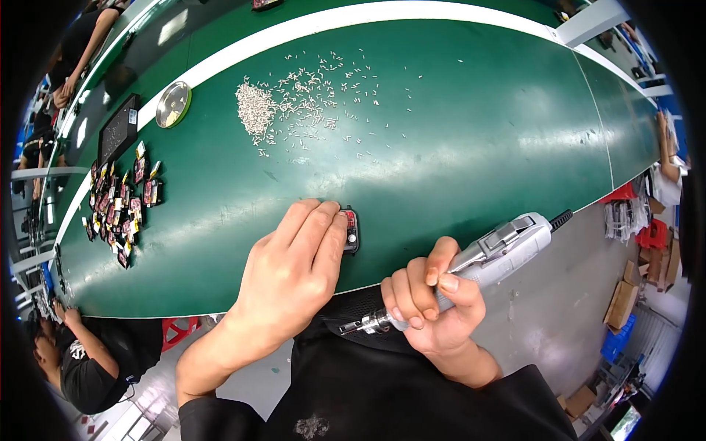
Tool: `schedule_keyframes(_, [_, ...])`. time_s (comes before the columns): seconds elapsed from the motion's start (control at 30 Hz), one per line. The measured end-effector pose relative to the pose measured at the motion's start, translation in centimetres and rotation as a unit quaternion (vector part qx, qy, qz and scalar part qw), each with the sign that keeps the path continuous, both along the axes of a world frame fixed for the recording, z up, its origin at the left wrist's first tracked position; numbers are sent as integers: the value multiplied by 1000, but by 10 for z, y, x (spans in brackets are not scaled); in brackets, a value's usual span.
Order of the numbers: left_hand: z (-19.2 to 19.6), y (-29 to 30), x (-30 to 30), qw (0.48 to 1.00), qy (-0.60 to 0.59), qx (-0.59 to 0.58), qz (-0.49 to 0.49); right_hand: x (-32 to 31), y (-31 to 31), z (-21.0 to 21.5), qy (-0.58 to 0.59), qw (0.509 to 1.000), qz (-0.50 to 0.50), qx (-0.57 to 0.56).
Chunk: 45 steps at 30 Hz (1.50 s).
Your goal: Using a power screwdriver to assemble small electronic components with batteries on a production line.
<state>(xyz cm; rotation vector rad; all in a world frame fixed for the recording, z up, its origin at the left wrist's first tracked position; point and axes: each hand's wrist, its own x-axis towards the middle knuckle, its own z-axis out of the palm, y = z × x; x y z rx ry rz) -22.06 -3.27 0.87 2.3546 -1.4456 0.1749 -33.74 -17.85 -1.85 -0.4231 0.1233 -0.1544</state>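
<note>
My left hand lies on the table near its front edge, fingers together and closed on a small black case. The case's right side shows past my fingers, with red parts and a round silvery piece inside; the rest is hidden. My right hand is wrapped round a grey electric screwdriver, held just off the table's front edge. Its metal tip points left, below my left hand and apart from the case. A cord leaves the tool's upper right end.
Loose small screws form a pile on the green table, scattering rightward. Several small electronic modules are heaped at left, near a black tray and a round dish. Another person sits at lower left.
</note>
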Motion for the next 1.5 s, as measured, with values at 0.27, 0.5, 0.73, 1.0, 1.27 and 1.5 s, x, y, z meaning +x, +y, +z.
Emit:
schedule_keyframes(0.27, [-2, -13, -15, 999, -34, 9, -41, -5, 17, 2, 60, 998, -4, 5])
schedule_keyframes(0.5, [-5, -16, -25, 996, -56, -9, -69, -9, 21, 0, 95, 995, -17, 13])
schedule_keyframes(0.73, [-7, -15, -37, 997, -62, 10, -52, -12, 9, -3, 67, 997, 20, -17])
schedule_keyframes(1.0, [-9, -5, -46, 995, -60, 51, -55, 21, -60, 38, -92, 970, 10, -225])
schedule_keyframes(1.27, [-12, -4, -46, 994, -79, 57, -55, 45, -59, 33, -144, 932, 20, -332])
schedule_keyframes(1.5, [-11, -6, -48, 998, -11, 34, -43, 51, -56, 24, -133, 940, 15, -314])
